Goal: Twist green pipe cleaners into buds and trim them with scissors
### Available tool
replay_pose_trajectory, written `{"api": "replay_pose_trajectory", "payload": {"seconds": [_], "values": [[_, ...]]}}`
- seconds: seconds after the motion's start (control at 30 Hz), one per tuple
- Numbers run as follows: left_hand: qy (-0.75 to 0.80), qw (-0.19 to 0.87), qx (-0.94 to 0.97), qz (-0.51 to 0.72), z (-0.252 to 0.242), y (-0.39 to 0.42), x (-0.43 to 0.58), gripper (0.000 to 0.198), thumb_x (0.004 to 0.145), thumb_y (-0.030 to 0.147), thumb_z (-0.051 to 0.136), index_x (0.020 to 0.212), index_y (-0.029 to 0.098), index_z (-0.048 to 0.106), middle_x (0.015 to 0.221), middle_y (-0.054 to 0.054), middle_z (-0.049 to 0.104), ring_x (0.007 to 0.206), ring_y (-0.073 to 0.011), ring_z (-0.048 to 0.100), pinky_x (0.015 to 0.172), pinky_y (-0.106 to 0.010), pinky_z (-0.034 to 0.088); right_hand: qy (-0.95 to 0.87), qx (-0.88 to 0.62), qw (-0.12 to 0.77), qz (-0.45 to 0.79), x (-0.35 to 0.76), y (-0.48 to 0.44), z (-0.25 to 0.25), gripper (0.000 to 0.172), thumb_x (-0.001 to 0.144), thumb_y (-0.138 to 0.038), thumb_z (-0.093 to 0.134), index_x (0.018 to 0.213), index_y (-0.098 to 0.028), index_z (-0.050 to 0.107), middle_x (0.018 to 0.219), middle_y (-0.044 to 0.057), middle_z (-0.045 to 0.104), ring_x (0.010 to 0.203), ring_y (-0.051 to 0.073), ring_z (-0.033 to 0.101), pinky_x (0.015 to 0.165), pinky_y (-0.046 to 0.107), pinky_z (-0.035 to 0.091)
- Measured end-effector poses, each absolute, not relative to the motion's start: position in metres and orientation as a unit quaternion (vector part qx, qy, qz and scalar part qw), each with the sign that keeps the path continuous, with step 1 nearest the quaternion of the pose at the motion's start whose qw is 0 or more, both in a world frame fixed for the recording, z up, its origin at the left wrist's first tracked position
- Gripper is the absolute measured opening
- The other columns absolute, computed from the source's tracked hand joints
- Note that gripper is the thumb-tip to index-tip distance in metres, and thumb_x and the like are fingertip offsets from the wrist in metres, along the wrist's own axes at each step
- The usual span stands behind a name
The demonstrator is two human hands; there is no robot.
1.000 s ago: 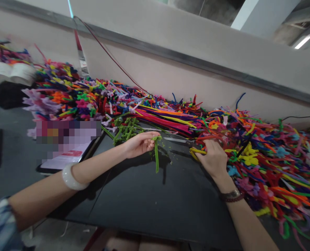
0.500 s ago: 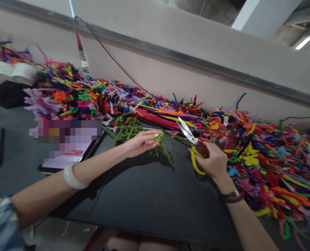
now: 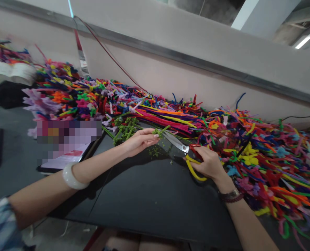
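My left hand [image 3: 141, 143] pinches a short fuzzy green pipe cleaner [image 3: 158, 132] at its fingertips, above a black tabletop [image 3: 149, 198]. My right hand [image 3: 208, 164] grips scissors [image 3: 175, 142] with yellow and red handles. Their steel blades point left, and the tips reach the green piece by my left fingertips. Whether the blades touch it is hard to tell. Green fuzz clippings [image 3: 155, 151] lie on the tabletop under my hands. Beyond my left hand sits a cluster of green twisted pipe cleaners [image 3: 125, 130].
Dense heaps of multicoloured pipe cleaners and shaped pieces [image 3: 259, 164] run along the table's far side against a pale wall [image 3: 186, 83]. A blurred, pixelated flat device [image 3: 66, 153] lies at the left table edge. A dark red cable [image 3: 113, 59] runs along the wall.
The scissors have swung left, with the blades now reaching the green piece. My left hand has turned that piece upward, and it no longer hangs down. More green clippings lie on the tabletop.
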State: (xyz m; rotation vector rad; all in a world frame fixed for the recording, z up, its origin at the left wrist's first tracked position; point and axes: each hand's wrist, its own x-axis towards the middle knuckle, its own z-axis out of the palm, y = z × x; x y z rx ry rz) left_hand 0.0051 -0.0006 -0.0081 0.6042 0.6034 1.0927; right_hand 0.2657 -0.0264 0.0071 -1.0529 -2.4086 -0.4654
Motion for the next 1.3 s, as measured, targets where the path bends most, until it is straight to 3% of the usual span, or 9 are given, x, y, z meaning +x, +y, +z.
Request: {"api": "replay_pose_trajectory", "payload": {"seconds": [0.4, 0.6, 1.03, 1.3], "values": [[0.265, 0.774, 0.332, 0.469, -0.0111, -0.0005, 0.0043, 0.015, 0.062, 0.001, 0.060, 0.072, 0.011, 0.059, 0.072, -0.002, 0.065, 0.074, -0.0128, 0.062, 0.078, -0.024, 0.045, -0.885, -0.368, 0.224, -0.176, 0.2648, -0.0269, 0.0083, 0.033, 0.068, -0.042, 0.057, 0.083, -0.013, 0.058, 0.077, 0.010, 0.065, 0.070, 0.020, 0.061, 0.060, 0.029, 0.049], [0.262, 0.778, 0.335, 0.463, -0.0100, 0.0000, 0.0030, 0.014, 0.063, 0.002, 0.058, 0.072, 0.013, 0.056, 0.070, -0.001, 0.064, 0.079, -0.0152, 0.062, 0.074, -0.025, 0.045, -0.882, -0.387, 0.208, -0.170, 0.2672, -0.0260, 0.0095, 0.034, 0.067, -0.044, 0.057, 0.082, -0.013, 0.058, 0.076, 0.009, 0.065, 0.069, 0.019, 0.061, 0.060, 0.029, 0.049], [0.251, 0.781, 0.348, 0.453, -0.0123, 0.0008, 0.0032, 0.016, 0.064, 0.000, 0.055, 0.073, 0.014, 0.056, 0.070, -0.004, 0.065, 0.071, -0.0111, 0.062, 0.076, -0.023, 0.045, -0.900, -0.376, 0.190, -0.116, 0.2647, -0.0287, 0.0100, 0.029, 0.068, -0.040, 0.057, 0.082, -0.014, 0.057, 0.077, 0.009, 0.065, 0.071, 0.019, 0.060, 0.063, 0.028, 0.048], [0.240, 0.785, 0.351, 0.450, -0.0126, 0.0011, 0.0024, 0.016, 0.065, 0.000, 0.054, 0.073, 0.013, 0.059, 0.059, 0.000, 0.060, 0.056, -0.0064, 0.057, 0.072, -0.021, 0.045, -0.906, -0.374, 0.177, -0.086, 0.2647, -0.0302, 0.0103, 0.030, 0.067, -0.038, 0.058, 0.085, -0.014, 0.058, 0.082, 0.010, 0.065, 0.076, 0.019, 0.060, 0.067, 0.028, 0.049]]}}
